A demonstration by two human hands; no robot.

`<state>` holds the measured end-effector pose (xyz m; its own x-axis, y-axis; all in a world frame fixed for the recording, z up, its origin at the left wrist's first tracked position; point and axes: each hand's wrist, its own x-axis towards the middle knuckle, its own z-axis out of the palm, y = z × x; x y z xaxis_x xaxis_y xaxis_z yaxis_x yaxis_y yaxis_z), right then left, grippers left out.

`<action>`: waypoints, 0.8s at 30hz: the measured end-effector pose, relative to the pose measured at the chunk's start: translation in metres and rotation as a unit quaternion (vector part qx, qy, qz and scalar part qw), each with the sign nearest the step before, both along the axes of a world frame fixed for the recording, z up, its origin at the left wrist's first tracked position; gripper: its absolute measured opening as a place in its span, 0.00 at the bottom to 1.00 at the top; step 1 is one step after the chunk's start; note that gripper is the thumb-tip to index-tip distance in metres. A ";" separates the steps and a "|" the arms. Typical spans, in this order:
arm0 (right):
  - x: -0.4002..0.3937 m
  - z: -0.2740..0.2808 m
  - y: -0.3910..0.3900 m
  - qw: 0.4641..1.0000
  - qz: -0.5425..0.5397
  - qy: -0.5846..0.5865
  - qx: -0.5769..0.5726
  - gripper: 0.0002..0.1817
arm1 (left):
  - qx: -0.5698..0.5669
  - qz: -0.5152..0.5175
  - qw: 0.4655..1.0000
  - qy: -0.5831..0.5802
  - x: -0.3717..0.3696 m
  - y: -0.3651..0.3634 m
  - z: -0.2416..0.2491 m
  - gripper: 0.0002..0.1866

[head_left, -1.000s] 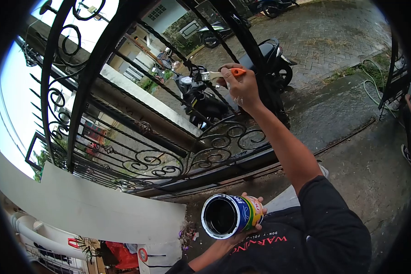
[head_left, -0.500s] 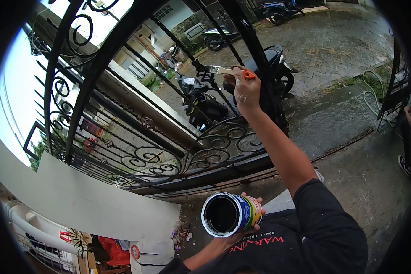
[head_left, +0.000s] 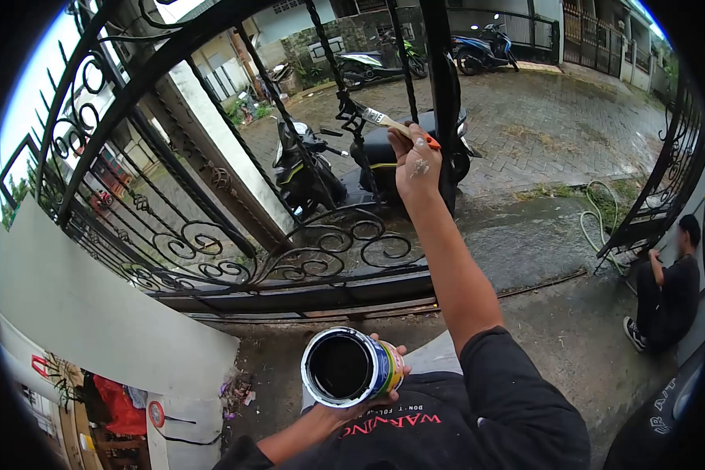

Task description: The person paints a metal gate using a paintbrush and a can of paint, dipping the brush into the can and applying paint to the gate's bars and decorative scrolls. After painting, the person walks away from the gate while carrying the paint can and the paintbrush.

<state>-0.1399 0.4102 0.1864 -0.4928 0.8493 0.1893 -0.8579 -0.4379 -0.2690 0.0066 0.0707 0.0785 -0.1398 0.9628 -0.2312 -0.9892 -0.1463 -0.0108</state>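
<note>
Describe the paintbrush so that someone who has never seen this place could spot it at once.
Start at the black iron gate with its scrollwork, which fills the left and middle of the view. Follow the raised arm up to the right hand, in front of a parked black scooter. The paintbrush juts from that hand toward the bars: pale wooden handle, orange end, dark bristles against a twisted bar.

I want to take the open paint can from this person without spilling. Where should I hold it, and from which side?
Grip the paint can around its labelled side wall, coming from the side, opposite the left hand that cups it. The open mouth faces the camera and holds dark paint, so probably keep fingers off the rim and keep it level. No handle shows. The right hand holds the paintbrush.
</note>
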 end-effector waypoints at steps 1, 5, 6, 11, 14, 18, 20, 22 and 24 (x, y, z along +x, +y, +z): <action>-0.002 -0.001 -0.001 0.999 0.009 0.019 -0.033 0.11 | -0.027 0.002 0.999 0.020 0.002 0.000 0.005 0.27; 0.009 0.009 -0.008 0.995 -0.084 0.041 -0.045 0.13 | -0.016 -0.005 1.000 0.000 0.002 -0.004 0.007 0.28; 0.014 0.015 -0.014 0.992 -0.127 0.015 0.014 0.13 | -0.011 -0.002 1.000 -0.019 0.004 -0.004 0.008 0.28; 0.011 0.022 -0.035 0.881 -0.320 -0.144 0.317 0.09 | -0.011 0.000 0.999 -0.031 0.004 -0.010 0.010 0.28; 0.031 0.046 -0.038 0.728 -0.460 -0.213 0.460 0.06 | 0.047 -0.010 0.992 -0.121 0.003 -0.018 -0.005 0.39; 0.040 0.085 -0.025 0.656 -0.501 -0.217 0.520 0.08 | 0.098 0.010 0.988 -0.118 0.004 -0.025 -0.015 0.48; 0.034 0.096 -0.014 0.686 -0.385 -0.298 0.541 0.10 | 0.102 0.009 0.992 -0.078 0.003 -0.025 -0.014 0.48; 0.032 0.111 -0.009 0.684 -0.341 -0.340 0.547 0.13 | 0.093 0.027 0.992 -0.081 0.003 -0.028 -0.022 0.47; 0.032 0.129 -0.008 0.665 -0.370 -0.346 0.548 0.16 | 0.116 0.035 0.987 -0.107 0.002 -0.028 -0.025 0.46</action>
